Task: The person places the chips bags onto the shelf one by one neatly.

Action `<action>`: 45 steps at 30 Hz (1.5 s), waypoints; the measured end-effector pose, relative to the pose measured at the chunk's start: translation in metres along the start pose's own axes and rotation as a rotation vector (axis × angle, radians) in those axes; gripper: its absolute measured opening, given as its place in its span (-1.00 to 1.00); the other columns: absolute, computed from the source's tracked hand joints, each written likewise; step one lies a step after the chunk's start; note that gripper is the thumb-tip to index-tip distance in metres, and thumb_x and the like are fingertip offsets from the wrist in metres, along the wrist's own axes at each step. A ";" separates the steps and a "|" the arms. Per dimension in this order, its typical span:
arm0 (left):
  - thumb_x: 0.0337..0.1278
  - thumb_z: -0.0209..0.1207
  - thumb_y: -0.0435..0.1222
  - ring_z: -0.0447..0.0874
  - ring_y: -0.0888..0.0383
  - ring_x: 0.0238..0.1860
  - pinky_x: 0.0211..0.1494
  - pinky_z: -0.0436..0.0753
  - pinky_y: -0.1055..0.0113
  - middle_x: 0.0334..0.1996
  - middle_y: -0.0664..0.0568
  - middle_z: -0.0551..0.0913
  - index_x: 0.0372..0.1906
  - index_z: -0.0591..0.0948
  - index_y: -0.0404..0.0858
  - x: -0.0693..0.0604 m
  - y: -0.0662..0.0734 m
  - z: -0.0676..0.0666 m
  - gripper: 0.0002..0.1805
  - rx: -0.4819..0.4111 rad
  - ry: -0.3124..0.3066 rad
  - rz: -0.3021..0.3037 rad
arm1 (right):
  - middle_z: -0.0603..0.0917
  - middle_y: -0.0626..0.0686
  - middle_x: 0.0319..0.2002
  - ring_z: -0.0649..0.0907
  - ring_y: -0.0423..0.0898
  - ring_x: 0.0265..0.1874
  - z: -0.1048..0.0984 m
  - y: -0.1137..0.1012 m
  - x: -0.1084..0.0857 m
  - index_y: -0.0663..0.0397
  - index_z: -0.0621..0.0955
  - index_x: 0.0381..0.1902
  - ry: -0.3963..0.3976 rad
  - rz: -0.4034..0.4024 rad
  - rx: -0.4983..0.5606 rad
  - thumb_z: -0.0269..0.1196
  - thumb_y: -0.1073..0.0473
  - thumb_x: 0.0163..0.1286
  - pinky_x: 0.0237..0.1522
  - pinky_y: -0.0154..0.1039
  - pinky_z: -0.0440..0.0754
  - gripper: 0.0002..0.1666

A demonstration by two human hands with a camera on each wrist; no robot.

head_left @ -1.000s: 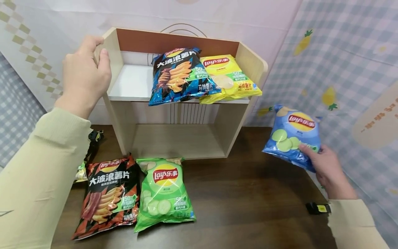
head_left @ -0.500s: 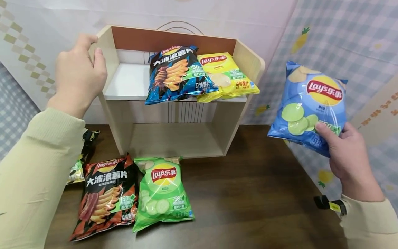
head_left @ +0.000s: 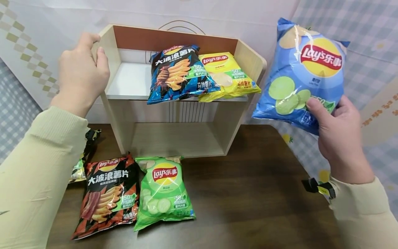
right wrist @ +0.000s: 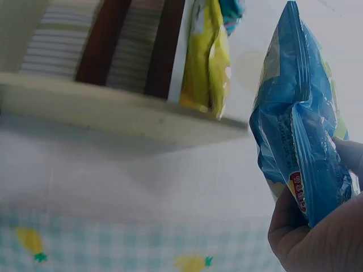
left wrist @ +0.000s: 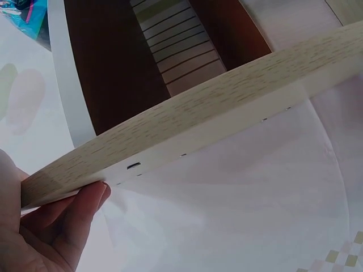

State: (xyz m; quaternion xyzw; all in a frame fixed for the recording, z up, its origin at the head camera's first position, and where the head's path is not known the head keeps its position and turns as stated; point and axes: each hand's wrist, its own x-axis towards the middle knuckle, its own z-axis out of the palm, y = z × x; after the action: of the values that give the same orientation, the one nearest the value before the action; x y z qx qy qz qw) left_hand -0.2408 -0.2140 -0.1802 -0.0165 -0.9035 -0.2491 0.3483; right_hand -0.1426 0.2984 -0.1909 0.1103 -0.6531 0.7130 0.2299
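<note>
Blue bag (head_left: 306, 69) held beside the shelf (head_left: 178, 140)
The right hand (head_left: 342, 136) pinches its lower corner, best lightly; the left hand (head_left: 81, 71) has fingers curled round the shelf's side, best held steady.

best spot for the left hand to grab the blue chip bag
Probably its upper left corner in the head view, coming from the left: the blue bag is raised and tilted, that corner stands free, and the right hand grips the lower right.
</note>
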 end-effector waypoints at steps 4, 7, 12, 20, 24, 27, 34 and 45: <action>0.42 -0.24 -0.08 0.43 -0.23 -0.46 -0.49 0.31 0.07 -0.60 -0.24 0.46 0.36 0.33 -0.11 0.000 0.002 -0.001 -0.49 0.001 -0.021 -0.014 | 0.51 0.23 0.18 0.62 0.08 -0.01 0.023 -0.005 0.001 0.14 0.43 0.29 -0.042 -0.049 -0.024 0.29 0.34 0.30 -0.12 -0.27 0.61 -0.40; 0.42 -0.25 -0.06 0.40 -0.16 -0.54 -0.54 0.33 0.07 -0.64 -0.19 0.44 0.36 0.33 -0.11 -0.001 0.002 -0.001 -0.49 0.008 -0.024 -0.013 | 0.52 0.23 0.17 0.61 0.08 0.00 0.040 -0.008 0.003 0.12 0.43 0.29 -0.077 -0.061 -0.040 0.30 0.33 0.29 -0.11 -0.28 0.61 -0.40; 0.43 -0.26 -0.07 0.39 -0.12 -0.58 -0.58 0.34 0.09 -0.68 -0.15 0.43 0.36 0.33 -0.13 -0.001 0.001 0.000 -0.49 0.015 -0.020 0.000 | 0.57 0.24 0.08 0.63 0.08 -0.09 0.078 -0.011 0.012 0.15 0.45 0.23 -0.129 -0.043 -0.067 0.37 0.24 0.23 -0.14 -0.29 0.63 -0.39; 0.42 -0.24 -0.08 0.41 -0.17 -0.57 -0.55 0.34 0.07 -0.66 -0.19 0.45 0.33 0.37 -0.14 0.001 0.001 0.003 -0.50 0.007 0.025 0.022 | 0.63 0.20 -0.04 0.68 0.07 -0.15 0.148 -0.018 0.046 0.13 0.43 0.11 -0.213 -0.011 -0.198 0.43 0.08 0.19 -0.18 -0.22 0.65 -0.38; 0.43 -0.24 -0.08 0.41 -0.19 -0.56 -0.52 0.34 0.07 -0.67 -0.19 0.45 0.32 0.37 -0.15 0.000 0.004 0.005 -0.51 -0.006 0.023 0.025 | 0.64 0.16 -0.07 0.69 0.04 -0.14 0.179 -0.021 0.064 0.11 0.43 0.08 -0.214 -0.004 -0.287 0.41 0.04 0.21 -0.13 -0.20 0.64 -0.42; 0.43 -0.25 -0.09 0.38 -0.15 -0.59 -0.53 0.33 0.08 -0.69 -0.18 0.44 0.32 0.37 -0.16 0.000 0.006 0.005 -0.51 -0.001 0.018 0.028 | 0.62 0.11 -0.03 0.67 -0.01 -0.11 0.199 -0.022 0.074 0.09 0.43 0.11 -0.210 -0.016 -0.325 0.37 0.02 0.25 -0.09 -0.22 0.62 -0.44; 0.44 -0.23 -0.12 0.32 -0.08 -0.65 -0.60 0.30 0.11 -0.79 -0.04 0.35 0.32 0.38 -0.18 0.001 0.011 0.005 -0.52 0.005 0.019 0.039 | 0.53 0.04 0.03 0.60 -0.10 -0.06 0.237 -0.011 0.088 0.02 0.37 0.22 -0.268 0.010 -0.490 0.30 -0.06 0.32 -0.07 -0.27 0.59 -0.38; 0.43 -0.25 -0.09 0.57 -0.30 -0.38 -0.42 0.42 0.05 -0.43 -0.37 0.60 0.30 0.38 -0.18 -0.001 0.015 0.008 -0.52 -0.047 0.037 0.051 | 0.46 -0.03 0.27 0.53 -0.16 0.06 0.266 -0.004 0.076 -0.18 0.25 0.41 -0.273 -0.198 -0.999 0.12 -0.16 0.41 0.04 -0.33 0.51 -0.33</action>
State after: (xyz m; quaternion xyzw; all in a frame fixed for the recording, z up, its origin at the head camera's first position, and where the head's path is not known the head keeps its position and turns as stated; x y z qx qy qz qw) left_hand -0.2420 -0.1965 -0.1795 -0.0429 -0.8900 -0.2617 0.3709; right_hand -0.2451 0.0515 -0.1196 0.1402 -0.9239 0.2687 0.2336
